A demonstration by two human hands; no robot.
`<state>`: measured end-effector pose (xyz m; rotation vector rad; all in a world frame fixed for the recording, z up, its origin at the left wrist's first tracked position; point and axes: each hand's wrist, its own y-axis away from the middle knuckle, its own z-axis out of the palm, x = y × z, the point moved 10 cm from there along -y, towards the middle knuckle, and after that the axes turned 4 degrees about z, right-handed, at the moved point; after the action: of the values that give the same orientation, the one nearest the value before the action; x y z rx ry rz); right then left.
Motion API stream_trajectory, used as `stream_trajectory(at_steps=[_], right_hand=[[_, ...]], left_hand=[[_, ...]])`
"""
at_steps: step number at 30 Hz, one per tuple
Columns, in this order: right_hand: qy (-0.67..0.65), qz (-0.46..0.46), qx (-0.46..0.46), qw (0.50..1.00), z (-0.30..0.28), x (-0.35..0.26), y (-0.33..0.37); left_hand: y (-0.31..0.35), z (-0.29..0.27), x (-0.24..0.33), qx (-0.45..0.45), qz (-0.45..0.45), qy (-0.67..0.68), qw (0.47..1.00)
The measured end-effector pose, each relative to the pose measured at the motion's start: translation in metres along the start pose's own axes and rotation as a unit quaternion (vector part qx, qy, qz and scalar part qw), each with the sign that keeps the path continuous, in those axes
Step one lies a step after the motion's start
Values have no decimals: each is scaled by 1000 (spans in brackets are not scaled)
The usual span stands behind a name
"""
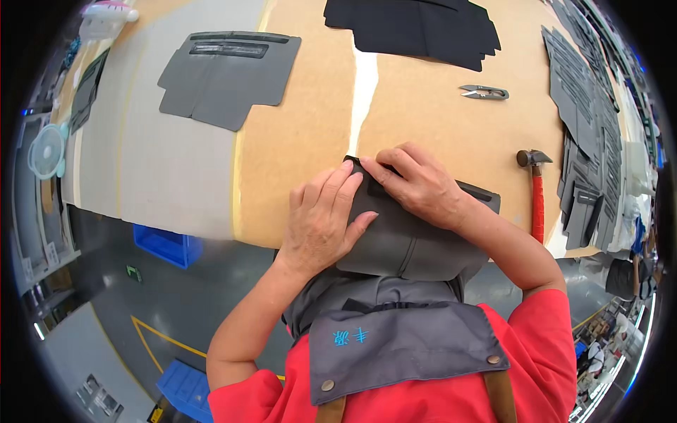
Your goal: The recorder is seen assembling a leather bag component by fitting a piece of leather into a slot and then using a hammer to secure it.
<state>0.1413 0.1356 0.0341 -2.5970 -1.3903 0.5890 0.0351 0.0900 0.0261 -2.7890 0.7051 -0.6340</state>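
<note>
A dark grey flat panel (391, 243), leather-like or fabric, lies at the near table edge and hangs partly over it. My left hand (317, 218) rests on its left end, fingers stretched out and thumb spread apart. At the panel's top left corner, the fingertips of both hands come close together. My right hand (427, 187) is closed there, with curled fingers and the thumb and index finger on the folded edge. A dark slot strip on the panel shows to the right, partly under my right forearm.
Another grey panel (226, 81) lies far left, and a black one (423, 32) lies at the back. Thread snips (485, 92) and a red-handled hammer (537, 197) lie to the right, beside piled grey panels (582, 106). A blue bin (166, 244) stands below the table.
</note>
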Motion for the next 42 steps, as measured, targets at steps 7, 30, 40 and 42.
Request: stream_trajectory(at_steps=[7,30,40,42], right_hand=[[-16,17,6,1000,2,-7,-15],[-70,108,68,989,-6,37,2],[-82,109,47,990,-7,37,10],[-61,83,41,994,-10,33,4]], left_hand=[[-1,-2,2,6,5,-4,1000],[-36,-6,-13,27,-5,-59,998],[-37,-3,-7,28,-4,-71,997],[-38,-2,-7,18,-11,-57,998]])
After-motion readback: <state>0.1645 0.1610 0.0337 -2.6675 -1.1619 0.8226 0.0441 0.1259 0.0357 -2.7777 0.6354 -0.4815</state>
